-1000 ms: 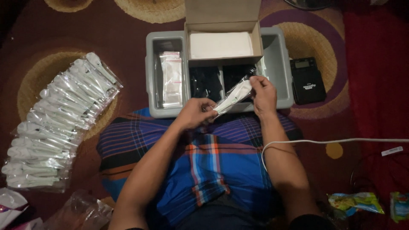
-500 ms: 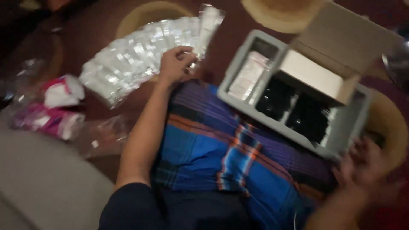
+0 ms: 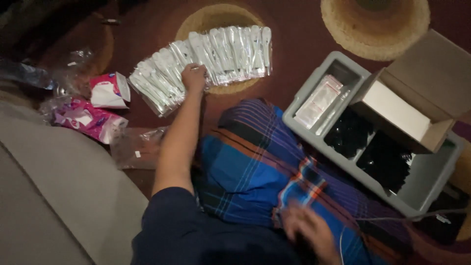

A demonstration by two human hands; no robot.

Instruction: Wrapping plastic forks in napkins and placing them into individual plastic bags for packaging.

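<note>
Nearest, at 5 o'clock, the right hand [image 3: 310, 230] lies blurred on the blue plaid cloth [image 3: 255, 162]; whether it is open or closed cannot be told. At 3 o'clock a grey divided tray [image 3: 314, 88] carries an open cardboard box [image 3: 417, 93]. Farther, at 11 o'clock, the left hand [image 3: 194, 77] presses curled fingers onto a fanned row of clear-wrapped white packets [image 3: 216, 56] on the dark red carpet [image 3: 299, 39], with pink packages [image 3: 93, 115] at 9 o'clock.

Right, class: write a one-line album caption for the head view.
Left hand rests on a fanned row of clear packets; right hand lies blurred on the plaid lap beside a grey tray.
</note>
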